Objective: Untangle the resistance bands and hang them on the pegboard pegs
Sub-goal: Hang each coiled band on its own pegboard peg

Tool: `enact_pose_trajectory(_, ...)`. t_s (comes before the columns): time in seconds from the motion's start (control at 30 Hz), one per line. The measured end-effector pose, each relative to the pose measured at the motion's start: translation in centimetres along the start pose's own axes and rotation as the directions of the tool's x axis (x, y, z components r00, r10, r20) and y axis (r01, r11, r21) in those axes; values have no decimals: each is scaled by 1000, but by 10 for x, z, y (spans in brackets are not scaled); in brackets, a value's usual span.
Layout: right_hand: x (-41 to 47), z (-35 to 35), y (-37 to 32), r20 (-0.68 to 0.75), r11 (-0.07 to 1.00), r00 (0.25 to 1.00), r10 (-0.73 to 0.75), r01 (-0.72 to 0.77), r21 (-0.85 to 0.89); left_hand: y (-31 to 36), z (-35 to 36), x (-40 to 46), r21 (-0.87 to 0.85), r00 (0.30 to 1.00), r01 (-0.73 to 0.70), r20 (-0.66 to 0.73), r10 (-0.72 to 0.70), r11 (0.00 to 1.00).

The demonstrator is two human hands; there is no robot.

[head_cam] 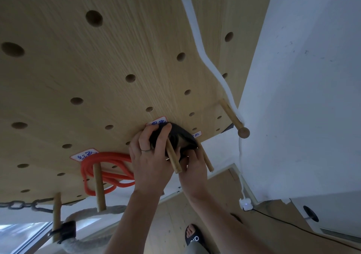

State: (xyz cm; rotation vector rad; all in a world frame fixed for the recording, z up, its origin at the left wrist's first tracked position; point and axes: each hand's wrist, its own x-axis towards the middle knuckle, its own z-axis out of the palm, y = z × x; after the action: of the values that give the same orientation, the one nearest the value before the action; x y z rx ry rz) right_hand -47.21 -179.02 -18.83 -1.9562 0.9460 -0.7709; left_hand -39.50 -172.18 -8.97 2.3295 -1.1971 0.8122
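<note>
A large light wooden pegboard [121, 48] fills most of the view, seen from close below, dotted with round holes. To its right rises a pale white wall [304, 97]. A white cord [197, 36] runs down the board's right side, passes a knob-ended wooden peg [233, 118], and drops to a small white plug [245, 205] near the wooden floor [172, 224].

Two bare forearms reach up from the bottom of the frame. The left hand [151, 160], wearing a ring, has its fingers curled over the top of a black resistance band [176, 138], which is bunched against the board around a plain wooden peg [172, 157]. The right hand [193, 167] holds the band's lower edge from below, fingers wrapped around it, just beside a second thinner peg [206, 160].

Left of the hands, an orange resistance band [103, 172] hangs in several loops over another peg [98, 185]. Lower left, a grey fabric-covered band [88, 214] with a black strap [65, 231] hangs on a further peg [56, 216], next to a dark chain [19, 205].

Small white labels [84, 154] with blue handwriting are stuck to the board; the writing is too blurred to read. A foot in a black sandal [193, 235] stands on the floor.
</note>
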Motion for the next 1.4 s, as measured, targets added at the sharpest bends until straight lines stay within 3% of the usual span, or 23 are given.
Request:
enact_pose_trajectory(0.27,-17,-6,1,97,999,995,-16,13,33,-6,1,-3,34,1000,-25,-3,25,999)
enact_pose_trajectory(0.63,-50,-5,-4,81,969,994,-67,84,-231,-11,-3,-7,24,995,-96,0,96,995)
enact_pose_trajectory(0.9,-43,-3,-4,122,997,992,3,6,-72,-20,-27,-11,-132,975,-194,79,206,972)
enact_pose_trajectory(1.0,-46,0,-5,135,998,991,10,-2,-58,-20,-34,-14,-164,987,-140,50,150,977)
enact_pose_trajectory(1.1,-42,4,0,110,997,994,10,-2,-80,-16,-38,-22,-163,999,39,-8,-41,986)
enact_pose_trajectory(1.23,-41,8,2,157,998,986,54,-48,-39,-17,-31,-36,-146,947,306,149,-285,941)
enact_pose_trajectory(1.4,-46,9,0,195,994,977,85,-69,-89,-11,-23,-40,-161,892,422,249,-377,892)
